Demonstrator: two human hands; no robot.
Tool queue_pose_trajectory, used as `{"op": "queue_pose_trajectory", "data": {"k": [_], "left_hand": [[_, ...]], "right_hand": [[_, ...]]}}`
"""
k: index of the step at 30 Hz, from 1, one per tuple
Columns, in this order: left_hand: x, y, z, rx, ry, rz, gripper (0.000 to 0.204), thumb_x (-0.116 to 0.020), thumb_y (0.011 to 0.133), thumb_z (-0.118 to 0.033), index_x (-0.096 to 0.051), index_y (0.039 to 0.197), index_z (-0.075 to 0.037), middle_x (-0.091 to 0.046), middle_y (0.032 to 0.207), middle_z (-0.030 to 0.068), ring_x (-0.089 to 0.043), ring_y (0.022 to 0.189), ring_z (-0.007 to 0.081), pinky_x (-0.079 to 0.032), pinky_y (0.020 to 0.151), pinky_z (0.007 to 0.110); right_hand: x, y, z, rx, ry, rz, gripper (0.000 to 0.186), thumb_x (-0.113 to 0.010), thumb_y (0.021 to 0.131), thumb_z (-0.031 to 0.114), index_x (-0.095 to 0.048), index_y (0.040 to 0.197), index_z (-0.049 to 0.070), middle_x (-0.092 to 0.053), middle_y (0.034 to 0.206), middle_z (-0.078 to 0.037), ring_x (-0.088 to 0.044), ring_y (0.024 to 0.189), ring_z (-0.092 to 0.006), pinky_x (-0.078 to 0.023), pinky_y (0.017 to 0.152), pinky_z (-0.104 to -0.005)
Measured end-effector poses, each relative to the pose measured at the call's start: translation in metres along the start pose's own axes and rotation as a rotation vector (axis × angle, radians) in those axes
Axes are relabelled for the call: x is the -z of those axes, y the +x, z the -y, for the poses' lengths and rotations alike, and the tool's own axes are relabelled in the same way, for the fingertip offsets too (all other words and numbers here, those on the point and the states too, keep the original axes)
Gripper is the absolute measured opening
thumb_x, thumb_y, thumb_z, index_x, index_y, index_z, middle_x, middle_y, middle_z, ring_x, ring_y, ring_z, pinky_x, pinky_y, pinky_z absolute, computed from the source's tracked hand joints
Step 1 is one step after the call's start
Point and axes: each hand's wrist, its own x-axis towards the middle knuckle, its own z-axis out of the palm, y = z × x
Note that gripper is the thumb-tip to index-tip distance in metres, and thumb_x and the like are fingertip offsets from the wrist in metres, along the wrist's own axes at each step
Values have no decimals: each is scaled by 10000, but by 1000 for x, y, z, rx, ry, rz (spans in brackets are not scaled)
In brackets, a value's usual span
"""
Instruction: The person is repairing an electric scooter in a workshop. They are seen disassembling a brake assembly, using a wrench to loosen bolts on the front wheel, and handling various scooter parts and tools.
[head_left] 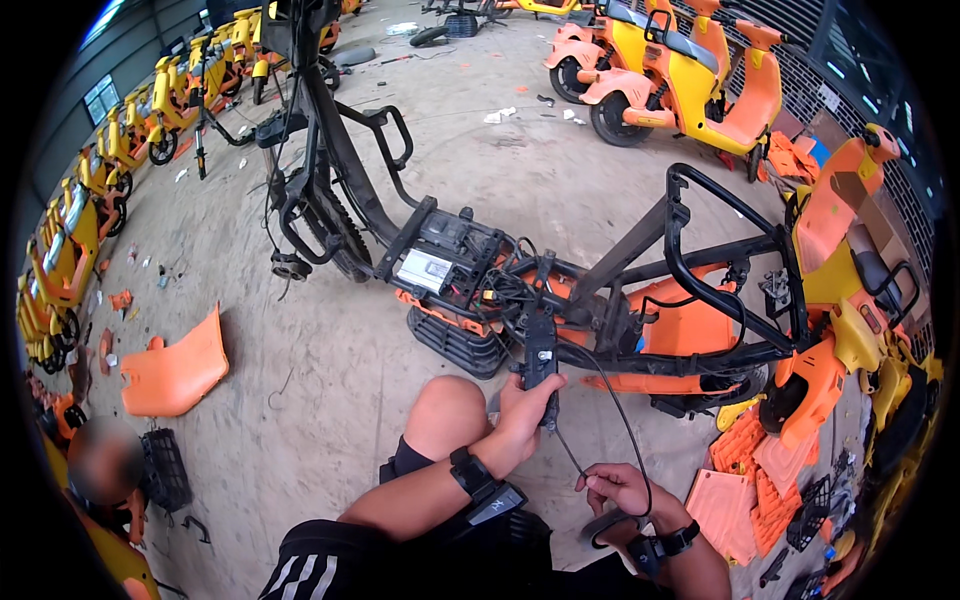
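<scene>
A stripped scooter frame [620,245] of black tubes stands before me, with a tangle of wires [510,285] and a silver box [424,270] in its middle. My left hand [518,418] is closed around the lower end of a long black part [541,345] with a small round metal piece on its face. Its upper end reaches the wires. Lower right, my right hand [618,488] pinches a thin black cable [575,455] that runs from the bottom of that part. Another stretch of cable loops up to the frame. My right fingertips are partly hidden.
An orange panel [180,368] lies on the floor at left. Orange plastic pieces [735,500] and a black basket [808,515] are piled at right. Yellow and orange scooters [690,85] line both sides. Another person [105,465] is at lower left, beside a dark crate [167,468].
</scene>
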Motion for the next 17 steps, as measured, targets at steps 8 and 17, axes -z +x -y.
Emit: {"op": "queue_pose_trajectory", "data": {"k": [8,17], "left_hand": [[-2,-14,-12,136,85,91,375,-727,737,-240,-526,1005,-73,-496,761,-28,-465,619,79,-370,543,246],[8,0,-3,177,3,112,276,-685,771,-288,-530,852,-74,-474,671,-14,-460,559,105,-383,516,286]], "right_hand": [[1,3,-7,-91,306,129,215,-449,993,211,-548,997,21,-406,614,25,-378,535,-86,-392,555,-250],[-47,-18,10,-87,580,-158,233,-467,989,267,-529,974,43,-258,544,37,-261,452,-89,-269,442,-259]]}}
